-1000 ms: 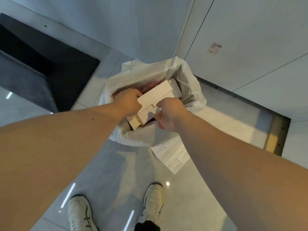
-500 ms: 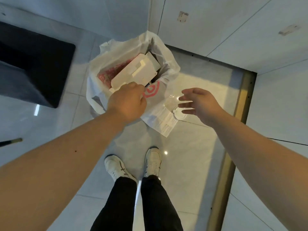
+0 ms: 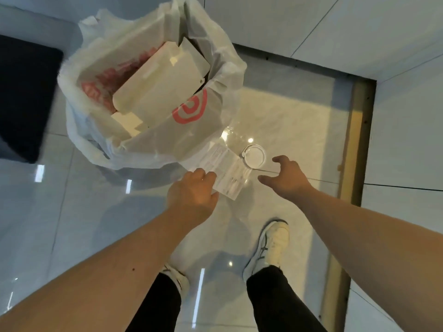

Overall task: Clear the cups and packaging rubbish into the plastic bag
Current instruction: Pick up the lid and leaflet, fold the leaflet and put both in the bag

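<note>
A white plastic bag [image 3: 191,130] with a red logo stands open on the floor, with white cardboard packaging [image 3: 165,85] sticking out of it. A printed paper sheet [image 3: 227,173] lies on the tiles at the bag's near right side. Beside the sheet lies a clear plastic cup [image 3: 242,144] on its side, its white lid [image 3: 254,156] facing me. My left hand [image 3: 194,190] rests on the sheet's left edge, fingers curled over it. My right hand [image 3: 285,178] hovers open just right of the sheet and below the lid, holding nothing.
A dark block of furniture [image 3: 24,97] sits at the left beyond the bag. White cabinet panels [image 3: 311,32] line the back and right, with a brass floor strip [image 3: 352,164] along the right. My two feet in white shoes [image 3: 271,248] stand just behind the hands.
Both hands left the cardboard in the bag. My left hand dropped from the bag's rim onto the paper sheet, and my right hand moved down toward the cup and sheet.
</note>
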